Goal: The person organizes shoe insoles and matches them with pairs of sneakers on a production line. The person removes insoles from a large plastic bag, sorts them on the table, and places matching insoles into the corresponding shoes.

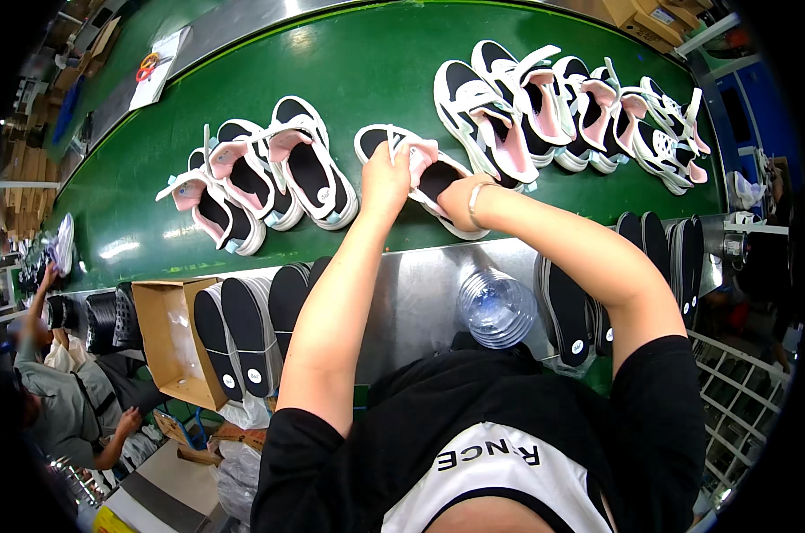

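Observation:
A white and black sneaker (369,140) with a pink lining rests on the green work surface (331,71), directly before me. My left hand (387,182) is closed around its upper near the tongue and strap. Into the shoe's opening, at the heel end, reaches my right hand (461,202). Its fingers are hidden inside, so I cannot tell their shape or whether they hold anything. A band circles my right wrist. Matching sneakers (309,173) stand close by on the left, one showing a dark insole with a round white label. More sneakers (482,115) are lined up on the right.
Stacked black insoles (242,329) and an open cardboard box (176,346) sit on the near metal ledge, left. More insoles (567,306) lie right. A clear plastic bottle (497,308) is between them, near my body. Another person (74,391) works at far left.

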Tool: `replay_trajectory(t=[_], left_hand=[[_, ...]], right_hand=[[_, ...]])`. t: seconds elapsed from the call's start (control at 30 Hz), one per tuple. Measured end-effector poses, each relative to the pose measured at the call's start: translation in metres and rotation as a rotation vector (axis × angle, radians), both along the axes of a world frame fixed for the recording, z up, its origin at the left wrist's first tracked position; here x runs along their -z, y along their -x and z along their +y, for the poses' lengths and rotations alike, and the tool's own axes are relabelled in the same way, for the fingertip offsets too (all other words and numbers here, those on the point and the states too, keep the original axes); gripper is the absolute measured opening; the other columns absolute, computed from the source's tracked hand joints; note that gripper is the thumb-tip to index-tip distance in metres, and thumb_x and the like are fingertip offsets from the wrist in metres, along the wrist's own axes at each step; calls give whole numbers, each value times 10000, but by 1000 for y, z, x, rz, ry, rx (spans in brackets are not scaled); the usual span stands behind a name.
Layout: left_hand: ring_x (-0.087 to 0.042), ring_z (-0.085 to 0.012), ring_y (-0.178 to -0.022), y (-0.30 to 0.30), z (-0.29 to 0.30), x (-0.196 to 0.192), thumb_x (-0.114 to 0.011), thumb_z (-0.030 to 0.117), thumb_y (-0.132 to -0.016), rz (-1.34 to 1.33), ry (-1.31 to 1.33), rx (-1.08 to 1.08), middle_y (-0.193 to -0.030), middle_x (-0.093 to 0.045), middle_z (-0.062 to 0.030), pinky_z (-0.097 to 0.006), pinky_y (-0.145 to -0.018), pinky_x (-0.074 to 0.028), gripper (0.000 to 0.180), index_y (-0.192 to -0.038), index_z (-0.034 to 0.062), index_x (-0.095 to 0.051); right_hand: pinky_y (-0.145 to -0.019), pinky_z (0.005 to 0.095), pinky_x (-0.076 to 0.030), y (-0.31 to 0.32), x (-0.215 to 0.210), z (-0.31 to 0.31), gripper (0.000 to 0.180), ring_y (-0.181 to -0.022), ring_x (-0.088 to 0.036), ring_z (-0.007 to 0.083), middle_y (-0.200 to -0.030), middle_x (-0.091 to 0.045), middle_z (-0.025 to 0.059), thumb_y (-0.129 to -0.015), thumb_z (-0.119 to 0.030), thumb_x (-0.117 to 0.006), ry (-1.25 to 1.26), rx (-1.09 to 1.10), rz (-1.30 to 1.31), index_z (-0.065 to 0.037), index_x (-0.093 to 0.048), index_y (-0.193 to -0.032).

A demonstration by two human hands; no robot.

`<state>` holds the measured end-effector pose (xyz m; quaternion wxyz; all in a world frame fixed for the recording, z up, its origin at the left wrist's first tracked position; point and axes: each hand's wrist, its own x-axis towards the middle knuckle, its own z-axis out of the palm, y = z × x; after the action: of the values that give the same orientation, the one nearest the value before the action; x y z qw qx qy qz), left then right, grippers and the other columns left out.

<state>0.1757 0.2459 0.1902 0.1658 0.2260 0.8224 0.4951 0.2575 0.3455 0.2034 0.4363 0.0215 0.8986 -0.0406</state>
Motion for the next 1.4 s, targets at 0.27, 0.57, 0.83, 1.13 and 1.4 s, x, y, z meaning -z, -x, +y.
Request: replay_trajectory(t=[0.27,0.57,0.83,1.13,1.4], left_hand=[[-572,-286,-707,0,-2,12,-472,213,-804,-100,-49,-32,-738,-579,-181,-346,-627,-430,249,-834,-29,-522],[-483,-89,-624,-6,4,-21,-452,221,-815,-392,-118,243,-777,-594,-36,-207,-562,-383,253,-894,22,-587],[-519,-106,-637,3,-4,13,-447,215,-826,-457,-277,126,-781,-572,-65,-208,-538,-406,272,-944,-16,-525],[-533,-123,-828,-25,-41,4,-460,239,-848,-421,-426,77,-934,-561,-78,-241,-728,-428,297,-1009,-9,-493],[-543,-141,-615,18,-21,-44,-468,130,-794,131,-78,196,-720,-586,-65,-253,-575,-437,162,-853,13,-563]], right_hand=[[-901,506,-216,-16,-15,3,326,-957,-534,252,-950,-587,123,-693,-172,-458,91,-71,-120,-52,-577,-971],[-646,248,-427,-14,17,14,338,-662,-525,129,-761,-589,50,-779,-347,-538,1126,1360,418,-26,-591,-870],[-639,224,-403,-34,12,33,198,-621,-511,110,-619,-539,28,-784,-210,-547,1627,1216,384,-16,-560,-746],[-745,338,-351,-175,-59,20,86,-682,-508,177,-668,-567,-14,-694,-149,-581,591,209,872,-127,-620,-767],[-704,333,-343,-208,-66,4,278,-726,-499,199,-729,-537,37,-693,-157,-556,356,336,788,-89,-551,-962]])
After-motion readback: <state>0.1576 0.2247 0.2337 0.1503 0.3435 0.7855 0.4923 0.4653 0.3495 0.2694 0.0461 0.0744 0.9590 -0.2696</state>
